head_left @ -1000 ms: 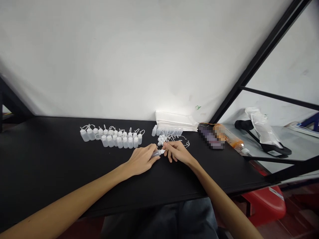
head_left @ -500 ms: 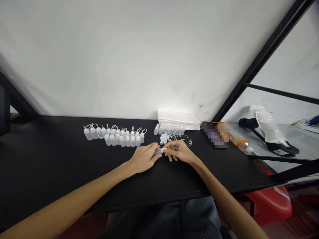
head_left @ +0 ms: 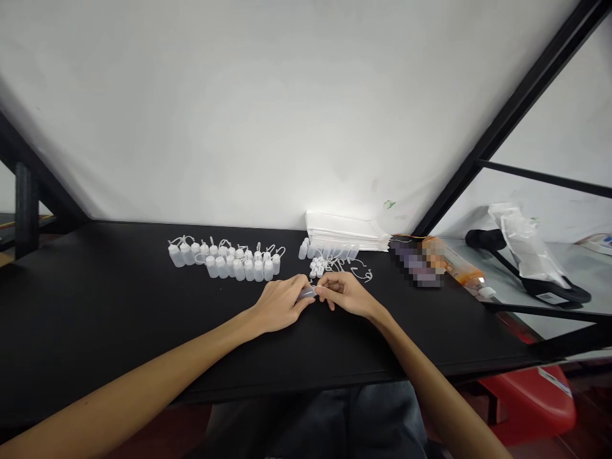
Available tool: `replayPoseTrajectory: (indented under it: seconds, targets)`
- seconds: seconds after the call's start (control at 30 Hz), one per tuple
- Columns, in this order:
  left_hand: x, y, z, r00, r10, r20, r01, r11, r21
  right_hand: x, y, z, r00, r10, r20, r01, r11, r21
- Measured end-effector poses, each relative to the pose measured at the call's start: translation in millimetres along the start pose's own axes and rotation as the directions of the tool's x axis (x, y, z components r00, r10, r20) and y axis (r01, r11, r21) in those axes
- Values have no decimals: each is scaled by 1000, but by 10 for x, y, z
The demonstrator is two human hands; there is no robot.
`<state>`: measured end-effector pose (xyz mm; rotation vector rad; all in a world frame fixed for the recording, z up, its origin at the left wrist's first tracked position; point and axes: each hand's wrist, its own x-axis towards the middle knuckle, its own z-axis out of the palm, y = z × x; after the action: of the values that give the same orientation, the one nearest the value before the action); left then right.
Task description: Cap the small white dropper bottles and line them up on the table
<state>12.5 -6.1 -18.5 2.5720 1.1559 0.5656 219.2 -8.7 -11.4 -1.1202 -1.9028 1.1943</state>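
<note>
My left hand point(head_left: 282, 303) is closed around a small translucent plastic bottle point(head_left: 306, 292), which lies sideways with its neck toward the right. At that neck, the fingers of my right hand point(head_left: 348, 293) pinch a small white cap, mostly hidden by the fingertips. Just beyond my hands lie several loose white caps point(head_left: 316, 266) and thin white tubes or straps point(head_left: 356, 268). Behind them stand several translucent bottles point(head_left: 329, 250) without caps. Left of my hands, capped bottles with curled white straps point(head_left: 239, 268) stand in rows.
A stack of white sheets or bags point(head_left: 347, 231) lies against the wall. To the right are a blurred purple item point(head_left: 415, 264) and an orange-labelled drink bottle point(head_left: 456, 268) on its side. Black frame bars point(head_left: 482, 150) border the black table point(head_left: 119, 319). A red stool point(head_left: 530, 405) stands below.
The view has shifted slightly, so things sit a little farther right. Both hands keep hold of the bottle and cap; the right fingers have curled in closer around the cap.
</note>
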Motion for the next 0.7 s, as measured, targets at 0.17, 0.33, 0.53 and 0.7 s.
replayPoseTrajectory:
  seconds: [0.17, 0.33, 0.53, 0.7]
  targets:
    - [-13, 18, -11, 1000, 2, -2, -2, 1000, 21, 6, 1, 14, 1000, -1, -5, 1, 1000, -15]
    - [-17, 15, -9, 1000, 7, -18, -8, 999, -42, -7, -18, 25, 999, 8, -37, -12, 995, -98]
    - [-1, 21, -25, 998, -51, -30, 47, 990, -135, -26, -20, 10, 995, -74, -66, 66, 992, -111]
    - [-21, 11, 6, 998, -6, -69, -1, 995, -96, -26, -24, 22, 1000, 12, -2, -12, 999, -41]
